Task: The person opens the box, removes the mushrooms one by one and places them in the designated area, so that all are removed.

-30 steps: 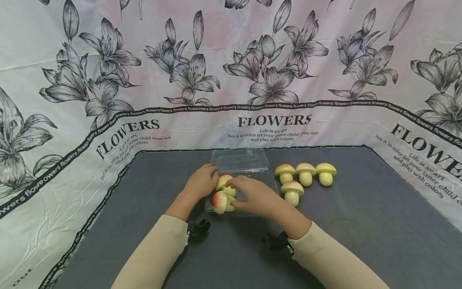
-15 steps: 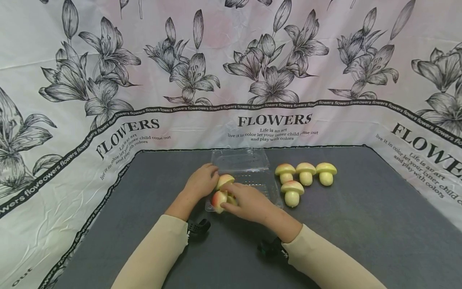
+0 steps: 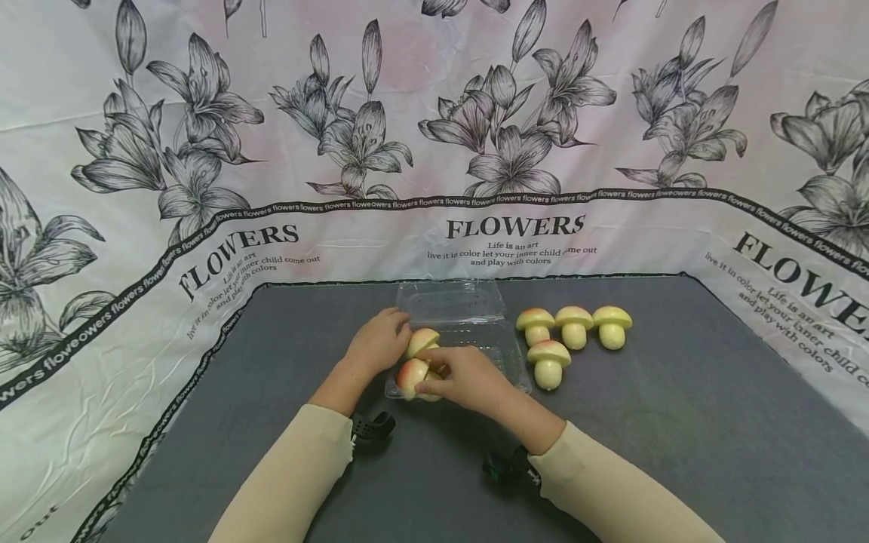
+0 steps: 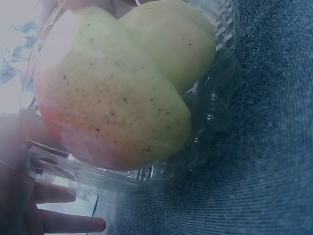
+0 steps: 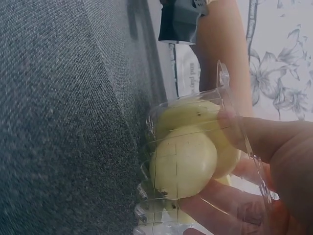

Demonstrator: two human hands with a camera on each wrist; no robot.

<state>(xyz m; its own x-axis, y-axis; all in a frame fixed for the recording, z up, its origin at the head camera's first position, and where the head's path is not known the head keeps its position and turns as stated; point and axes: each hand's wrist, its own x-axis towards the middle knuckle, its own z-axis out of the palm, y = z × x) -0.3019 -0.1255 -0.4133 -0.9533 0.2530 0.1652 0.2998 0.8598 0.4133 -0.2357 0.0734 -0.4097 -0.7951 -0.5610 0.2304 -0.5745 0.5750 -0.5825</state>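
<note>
A clear plastic clamshell box [image 3: 498,351] lies open on the table. Inside its left end are yellow-green mushrooms with reddish caps, possibly artificial: a rear one [image 3: 422,341] and a front one [image 3: 410,374] tilted over, cap to the left. My right hand [image 3: 471,381] reaches into the box and pinches the front mushroom between thumb and fingers, partly covering it. Seen from the right wrist, a pale rounded end [image 5: 186,161] sits among those fingers. At the box's left side rests my left hand [image 3: 380,343], touching the wall, with two fingers stretched out straight in the left wrist view.
Several more mushrooms stand upright right of the box, three in a back row, such as the middle one [image 3: 574,326], and another [image 3: 548,363] in front. The raised lid [image 3: 451,300] leans back toward the flower-printed cloth [image 3: 366,241]. Dark grey fabric covers the table [image 3: 326,483].
My right hand has moved slightly left and down and closed its thumb and fingers on the front mushroom. The left hand stays in place.
</note>
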